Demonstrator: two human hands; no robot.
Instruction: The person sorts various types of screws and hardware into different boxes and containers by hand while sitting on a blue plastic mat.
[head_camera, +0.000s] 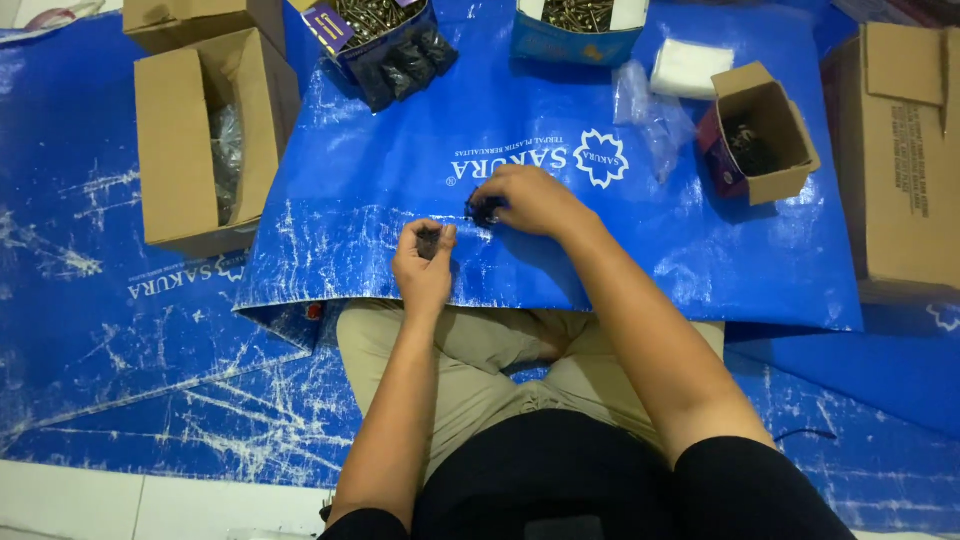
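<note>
The left hand (424, 262) curls round a small dark thing (430, 243), too tiny and too covered by the fingers to make out. The right hand (530, 200) hides most of another dark clump (484, 210); its grip cannot be read. The blue box (572, 35) and the box of dark packets (385, 45) are cut off by the top edge. The big carton (905, 150) runs off the right side.

We sit on a floor packing spot: blue tarp (700, 250), cardboard cartons (200, 140) at ten o'clock, screw boxes (575, 25) at twelve.
</note>
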